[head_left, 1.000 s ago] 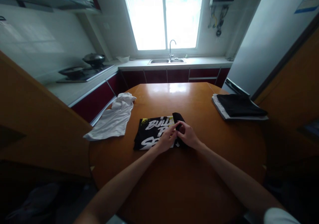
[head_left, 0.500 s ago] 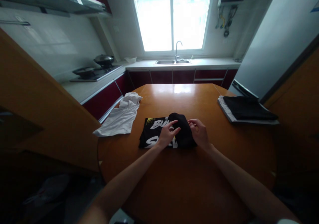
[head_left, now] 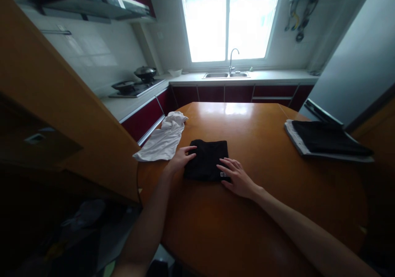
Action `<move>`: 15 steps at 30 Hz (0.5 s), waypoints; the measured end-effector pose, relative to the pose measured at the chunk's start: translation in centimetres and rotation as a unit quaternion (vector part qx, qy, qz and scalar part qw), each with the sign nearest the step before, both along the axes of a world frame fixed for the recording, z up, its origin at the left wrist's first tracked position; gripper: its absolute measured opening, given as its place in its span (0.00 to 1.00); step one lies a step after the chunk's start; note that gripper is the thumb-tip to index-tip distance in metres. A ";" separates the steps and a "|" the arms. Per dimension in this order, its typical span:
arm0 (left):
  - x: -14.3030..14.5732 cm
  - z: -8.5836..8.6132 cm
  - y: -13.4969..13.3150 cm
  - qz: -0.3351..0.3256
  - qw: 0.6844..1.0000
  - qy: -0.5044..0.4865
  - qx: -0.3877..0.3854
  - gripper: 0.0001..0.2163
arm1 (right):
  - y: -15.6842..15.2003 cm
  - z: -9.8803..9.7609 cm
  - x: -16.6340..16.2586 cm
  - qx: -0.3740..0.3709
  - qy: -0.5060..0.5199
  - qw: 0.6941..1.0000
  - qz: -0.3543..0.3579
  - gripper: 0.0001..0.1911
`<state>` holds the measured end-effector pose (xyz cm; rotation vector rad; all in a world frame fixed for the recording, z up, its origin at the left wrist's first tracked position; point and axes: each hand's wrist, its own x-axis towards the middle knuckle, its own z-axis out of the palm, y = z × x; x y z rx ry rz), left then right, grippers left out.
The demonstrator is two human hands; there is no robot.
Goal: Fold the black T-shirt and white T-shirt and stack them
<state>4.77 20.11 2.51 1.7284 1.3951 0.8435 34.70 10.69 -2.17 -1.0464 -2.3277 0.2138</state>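
A black garment, likely a T-shirt (head_left: pixel 206 160), lies folded into a compact rectangle on the wooden table (head_left: pixel 247 227). Small white lettering shows near its lower right corner. My left hand (head_left: pixel 180 158) rests at the left edge of the cloth, its fingers stretched over the border and the thumb apart. On the opposite side, my right hand (head_left: pixel 239 179) lies with spread fingers on the lower right edge, partly covering the lettering. Neither hand grips the cloth.
A crumpled white garment (head_left: pixel 166 139) lies at the table's left edge. To the right sits a stack of folded clothes (head_left: pixel 330 139), black on top of white. Beyond the table are a sink (head_left: pixel 216 75), a stove (head_left: pixel 137 88) with pans, and a refrigerator (head_left: pixel 345 59).
The black garment's left part, with large white print, has been folded over, so plain black now faces up. My left hand moved to its left edge; my right hand flattened on its right. The view shifted left.
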 end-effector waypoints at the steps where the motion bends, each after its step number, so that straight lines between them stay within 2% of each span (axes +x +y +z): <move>1: -0.2 -0.4 -0.1 -0.005 1.000 0.002 -0.001 0.26 | 0.0 -0.2 0.0 0.000 -0.002 1.000 0.001 0.31; 5: -0.3 -1.2 0.2 -0.004 1.000 0.000 0.027 0.25 | 0.2 -0.4 0.1 0.004 0.001 1.000 0.008 0.27; 10: -0.4 -2.0 0.8 -0.008 0.999 -0.045 0.019 0.28 | 0.2 -0.4 0.1 0.007 -0.014 0.999 0.030 0.23; 15: -0.3 -2.4 1.0 -0.004 0.999 -0.016 0.033 0.26 | 0.1 -0.7 0.1 0.003 -0.014 0.999 0.037 0.23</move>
